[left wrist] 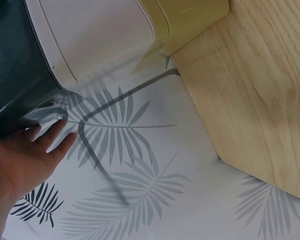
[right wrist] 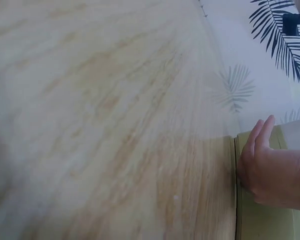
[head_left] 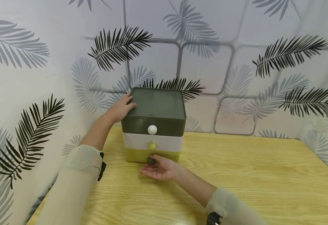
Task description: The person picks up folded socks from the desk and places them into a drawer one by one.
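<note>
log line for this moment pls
left hand rests on drawer unit top | right hand at bottom drawer knob | drawers closed

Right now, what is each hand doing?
Left hand: open, resting on the top left edge of the drawer unit.
Right hand: fingers pinching the dark knob on the bottom drawer.

Sleeves: loose, pale beige, thin-looking fabric on both arms, pushed back so that the forearms are bare.
Left sleeve (head_left: 76,178): wide cuff, soft folds, ending at about mid-forearm.
Left strap (head_left: 102,170): a small black band or clip sits at the cuff's edge.
Right sleeve (head_left: 234,207): same beige cloth, bunched near the wrist end.
Right wrist device (head_left: 213,217): black strap with a dark, watch-like body, partly cut off by the frame.
Hands: bare, no gloves or rings to be seen.
</note>
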`<state>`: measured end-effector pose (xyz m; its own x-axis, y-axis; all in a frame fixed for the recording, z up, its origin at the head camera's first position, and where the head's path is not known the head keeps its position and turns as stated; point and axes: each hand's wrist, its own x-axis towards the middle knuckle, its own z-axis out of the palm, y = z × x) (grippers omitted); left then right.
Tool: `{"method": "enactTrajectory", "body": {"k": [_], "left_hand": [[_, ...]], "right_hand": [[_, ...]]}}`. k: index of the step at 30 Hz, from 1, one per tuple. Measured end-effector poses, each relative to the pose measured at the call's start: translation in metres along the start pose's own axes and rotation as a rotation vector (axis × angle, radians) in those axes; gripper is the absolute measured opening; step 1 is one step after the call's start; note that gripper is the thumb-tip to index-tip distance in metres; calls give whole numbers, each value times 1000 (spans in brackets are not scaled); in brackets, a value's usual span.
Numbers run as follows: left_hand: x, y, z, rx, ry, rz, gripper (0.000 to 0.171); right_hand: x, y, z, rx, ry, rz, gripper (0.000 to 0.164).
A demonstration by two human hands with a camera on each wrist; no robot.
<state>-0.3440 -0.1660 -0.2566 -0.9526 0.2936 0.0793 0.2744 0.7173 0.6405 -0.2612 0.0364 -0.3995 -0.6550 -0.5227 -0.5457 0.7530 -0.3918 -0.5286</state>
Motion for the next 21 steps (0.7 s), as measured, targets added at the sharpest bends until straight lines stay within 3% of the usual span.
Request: {"method": "enactTrajectory", "body": {"k": [2,5,9,11,13,15,18,21], "left_hand": [[-2,3,-1,27,8,-17,62],[-6,7,-1,142,91,-20,59],[-9,12,1,358,313,46,54],[-12,18,4,394,425,98,52],[-15,29,9,397,498,142,52],[-17,47,16,392,520,180,53],[-19,81,33,424,488,251,55],[-22,116,54,482,441,314,56]], "right_hand": [[-8,0,-2,-42,-41,16,56],[-26,-5,-11,-183,-110,11,58],[-58,-22,-31,-442,-149,-112,50],[-74,-34,-44,-557,-129,-213,43],[-92,-50,-56,-678,-80,-330,37],[-109,-66,-68,-812,-10,-451,35],[-132,-89,-79,-1009,137,-653,36],[-150,-106,-87,-1248,338,-856,37]]}}
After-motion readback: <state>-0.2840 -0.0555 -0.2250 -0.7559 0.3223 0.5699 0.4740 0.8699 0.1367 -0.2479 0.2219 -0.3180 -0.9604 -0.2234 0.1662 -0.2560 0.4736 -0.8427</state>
